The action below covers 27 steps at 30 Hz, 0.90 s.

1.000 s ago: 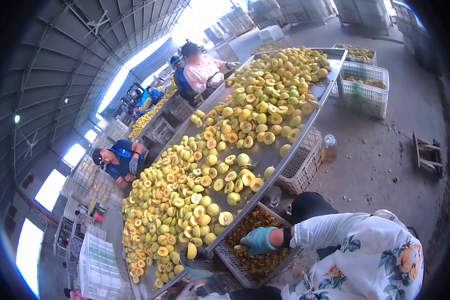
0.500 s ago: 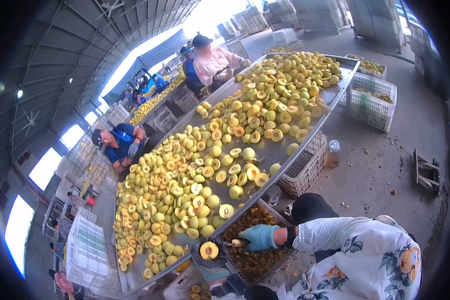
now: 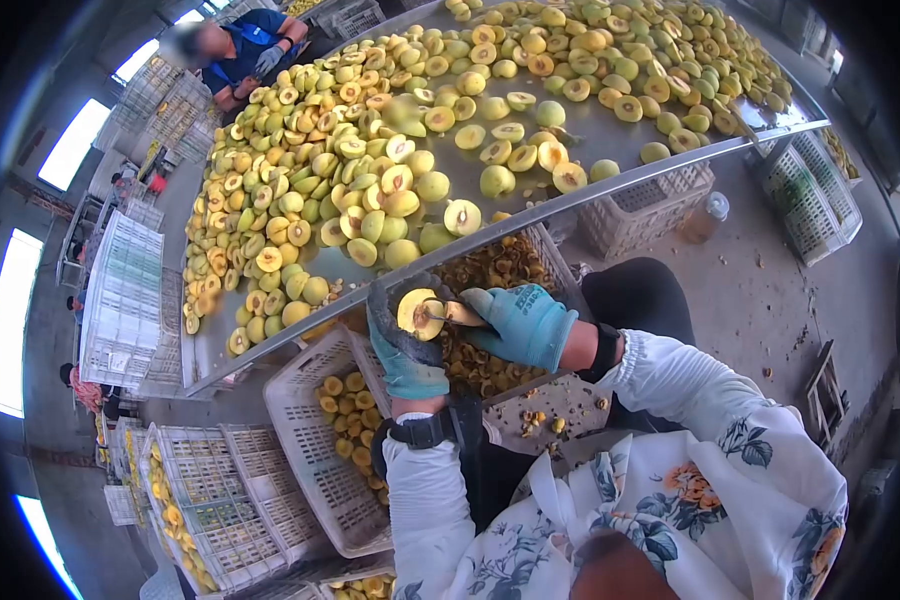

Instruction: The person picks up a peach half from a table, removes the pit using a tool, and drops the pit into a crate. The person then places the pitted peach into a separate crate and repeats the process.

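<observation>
A halved yellow fruit, cut face up, rests in my gloved left hand, whose fingers curl round it. My right hand, in a blue-green glove, grips a small tool with a wooden handle. The tool's metal end touches the middle of the cut face. Both hands are just off the near edge of a metal table heaped with halved fruit. Under my hands, a crate holds brown-orange scraps.
A white crate with hollowed halves is at lower left, near stacked crates. More crates and a plastic jar lie beyond the table edge. A co-worker is across the table. A wooden stool lies right.
The view has tilted down and turned, showing more of the lower crates. The tool, earlier beside the fruit half, now touches its cut face.
</observation>
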Each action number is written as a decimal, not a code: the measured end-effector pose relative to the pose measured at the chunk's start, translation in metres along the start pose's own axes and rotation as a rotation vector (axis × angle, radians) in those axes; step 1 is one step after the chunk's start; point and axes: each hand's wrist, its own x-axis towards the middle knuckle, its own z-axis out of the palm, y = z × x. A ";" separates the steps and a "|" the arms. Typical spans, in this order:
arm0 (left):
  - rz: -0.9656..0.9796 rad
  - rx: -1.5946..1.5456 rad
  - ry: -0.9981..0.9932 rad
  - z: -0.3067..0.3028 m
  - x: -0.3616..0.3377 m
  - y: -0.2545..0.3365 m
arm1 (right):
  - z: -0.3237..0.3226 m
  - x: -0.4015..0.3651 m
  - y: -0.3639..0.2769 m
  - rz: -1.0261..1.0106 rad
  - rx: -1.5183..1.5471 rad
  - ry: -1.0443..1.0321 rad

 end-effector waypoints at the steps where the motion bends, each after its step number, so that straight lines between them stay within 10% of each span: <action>1: -0.129 -0.199 0.053 0.004 -0.002 0.004 | 0.000 0.001 -0.001 0.006 -0.003 -0.001; 7: 0.006 0.033 -0.029 0.007 -0.003 0.002 | 0.008 0.002 -0.003 0.027 -0.013 -0.033; 11: -0.208 -0.503 0.037 0.007 -0.006 -0.008 | 0.018 0.001 -0.006 0.096 0.028 -0.088; 22: -0.029 0.039 -0.106 0.005 -0.001 -0.009 | 0.020 -0.001 -0.008 0.241 0.358 -0.157; 25: -0.044 -0.354 0.052 0.018 0.000 -0.011 | 0.020 0.001 -0.005 0.248 0.409 -0.169; 27: 0.101 0.107 0.112 0.007 -0.001 -0.041 | 0.021 0.002 -0.003 0.258 0.447 -0.173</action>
